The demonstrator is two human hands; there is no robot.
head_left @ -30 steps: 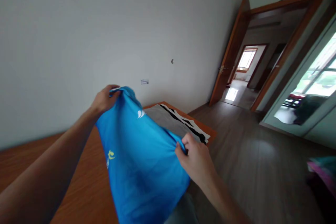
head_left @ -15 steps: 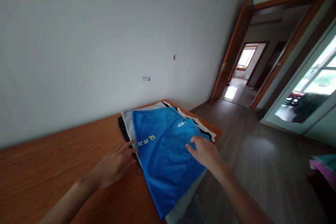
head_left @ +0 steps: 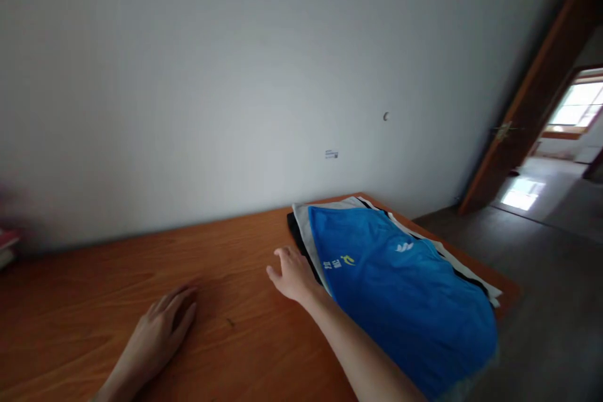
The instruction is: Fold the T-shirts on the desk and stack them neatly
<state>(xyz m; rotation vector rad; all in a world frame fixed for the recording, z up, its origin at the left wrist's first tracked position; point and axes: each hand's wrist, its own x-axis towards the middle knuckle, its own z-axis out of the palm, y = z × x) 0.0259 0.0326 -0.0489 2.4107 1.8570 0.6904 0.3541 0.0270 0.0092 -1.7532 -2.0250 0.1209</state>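
Observation:
A blue garment (head_left: 377, 270) with a white mark and yellow and white print lies spread at the right end of the wooden table (head_left: 226, 339). Beneath it, grey cloth (head_left: 304, 223), black cloth (head_left: 294, 229) and white cloth (head_left: 475, 279) show along the edges. My right hand (head_left: 292, 273) is just left of the garment, fingers apart and holding nothing; its forearm passes in front of the blue cloth. Over the bare wood on the left is my left hand (head_left: 162, 330), fingers loosely spread, with nothing in it.
A pale wall (head_left: 211, 107) runs behind the table, bearing a small label (head_left: 331, 154). An open wooden door (head_left: 527, 100) stands at the right, above a dark floor (head_left: 556, 289). Part of a red and white object (head_left: 7, 245) shows at the left edge.
The view has turned left, so the garments appear further right. Both hands have moved left: my right hand from above the blue garment, my left hand from its left edge.

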